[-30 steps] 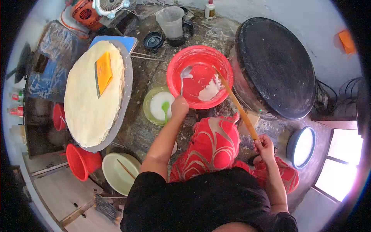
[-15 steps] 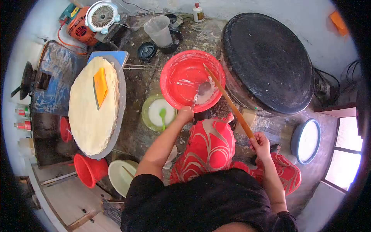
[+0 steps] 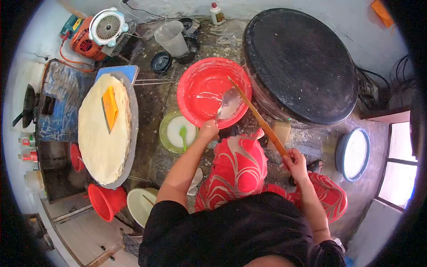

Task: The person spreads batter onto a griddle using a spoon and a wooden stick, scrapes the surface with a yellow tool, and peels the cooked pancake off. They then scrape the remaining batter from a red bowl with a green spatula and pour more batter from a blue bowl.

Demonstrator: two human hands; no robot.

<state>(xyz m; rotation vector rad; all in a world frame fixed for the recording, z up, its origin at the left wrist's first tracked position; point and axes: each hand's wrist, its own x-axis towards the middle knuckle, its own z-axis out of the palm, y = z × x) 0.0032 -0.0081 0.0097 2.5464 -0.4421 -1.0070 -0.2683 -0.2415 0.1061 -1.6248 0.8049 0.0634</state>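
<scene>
My left hand point(image 3: 209, 131) is closed round the handle of a metal ladle point(image 3: 230, 96), whose bowl lies inside a red basin point(image 3: 193, 80) smeared with white batter. In my right hand point(image 3: 295, 163) is a long, flat wooden stick point(image 3: 263, 126); its far tip reaches over the basin, close to the ladle. Just left of the basin stands a green bowl point(image 3: 164, 140) of white liquid with a green spoon point(image 3: 183, 135) in it. To the right is a large round black griddle point(image 3: 300, 66).
A tall stack of pale flatbreads point(image 3: 100, 142) rests on a grey round board, with a yellow scraper point(image 3: 110, 109) on top. Behind are a fan point(image 3: 108, 26), a clear plastic jug point(image 3: 172, 39) and a bottle point(image 3: 217, 14). A blue tub point(image 3: 354, 154) stands far right.
The ladle has shifted slightly within the basin, and the stick's tip stays near it. My view has tilted a little, so the surroundings sit differently in the frame. Both hands keep their holds.
</scene>
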